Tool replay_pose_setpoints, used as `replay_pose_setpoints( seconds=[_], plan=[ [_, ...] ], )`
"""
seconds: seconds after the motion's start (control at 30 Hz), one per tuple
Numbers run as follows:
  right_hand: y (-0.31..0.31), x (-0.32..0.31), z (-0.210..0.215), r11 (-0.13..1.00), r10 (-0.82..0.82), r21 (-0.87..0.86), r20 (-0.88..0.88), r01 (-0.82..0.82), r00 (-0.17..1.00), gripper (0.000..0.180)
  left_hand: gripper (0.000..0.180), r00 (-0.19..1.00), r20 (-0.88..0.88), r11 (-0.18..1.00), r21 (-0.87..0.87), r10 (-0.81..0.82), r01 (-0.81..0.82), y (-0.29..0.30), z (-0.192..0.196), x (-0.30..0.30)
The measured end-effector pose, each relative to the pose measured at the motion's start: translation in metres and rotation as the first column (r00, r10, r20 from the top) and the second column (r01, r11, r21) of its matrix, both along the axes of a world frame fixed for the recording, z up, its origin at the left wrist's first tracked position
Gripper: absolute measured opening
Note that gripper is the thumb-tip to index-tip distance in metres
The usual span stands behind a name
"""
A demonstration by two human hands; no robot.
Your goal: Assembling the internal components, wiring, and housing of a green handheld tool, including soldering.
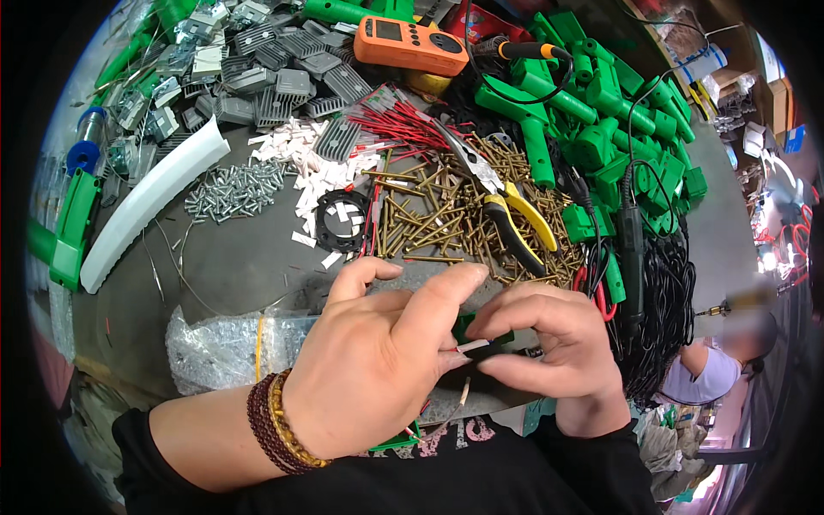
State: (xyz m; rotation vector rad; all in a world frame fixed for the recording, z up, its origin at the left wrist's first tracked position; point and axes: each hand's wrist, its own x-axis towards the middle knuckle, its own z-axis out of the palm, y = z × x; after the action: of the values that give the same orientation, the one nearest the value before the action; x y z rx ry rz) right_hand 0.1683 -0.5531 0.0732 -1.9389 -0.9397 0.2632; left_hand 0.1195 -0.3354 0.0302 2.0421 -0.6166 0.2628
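Two bare hands, no gloves, no rings visible. Left hand (369,369): two bead bracelets (279,425) stacked at the wrist, one of dark maroon round beads, one of amber-brown beads next to it. Left forearm bare up to a black sleeve (146,451) pushed back toward the elbow. Right hand (549,343): black sleeve cuff (601,455) sits right at the wrist. Black top (463,481) with light printed lettering partly showing at the chest; print too cut off to make out.

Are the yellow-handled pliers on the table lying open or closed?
Open. The yellow-handled pliers lie flat on the brass pins, and their two handles spread apart toward the lower right; no hand touches them.
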Motion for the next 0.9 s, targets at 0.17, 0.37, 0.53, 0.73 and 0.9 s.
replay_pose_setpoints(
  seconds=[0.17,0.37,0.53,0.73,0.9],
  plan=[
    [-0.006,-0.008,0.004,0.991,-0.072,-0.098,0.152,0.087,0.986,0.012,0.039,0.996,0.083,1.000,0.000,0.009,-0.009,-0.004,0.003,0.002],
    [-0.005,-0.013,0.008,0.972,-0.109,-0.188,0.164,0.140,0.980,0.014,0.007,0.991,0.116,0.996,0.057,0.061,-0.068,-0.008,0.001,0.002],
    [-0.019,-0.011,0.012,0.956,-0.245,-0.106,-0.801,0.272,0.546,0.021,0.007,0.974,0.216,0.990,0.108,0.065,-0.090,-0.006,0.001,-0.001],
    [-0.004,-0.028,0.001,0.984,-0.138,-0.100,0.078,0.146,0.987,0.016,0.006,0.989,0.144,0.995,0.087,0.031,-0.044,-0.007,0.002,-0.001],
    [-0.004,-0.029,-0.001,0.934,-0.301,-0.188,0.044,0.303,0.953,0.019,0.006,0.983,0.179,0.991,0.123,0.034,-0.056,0.000,0.004,-0.004]
  ],
)
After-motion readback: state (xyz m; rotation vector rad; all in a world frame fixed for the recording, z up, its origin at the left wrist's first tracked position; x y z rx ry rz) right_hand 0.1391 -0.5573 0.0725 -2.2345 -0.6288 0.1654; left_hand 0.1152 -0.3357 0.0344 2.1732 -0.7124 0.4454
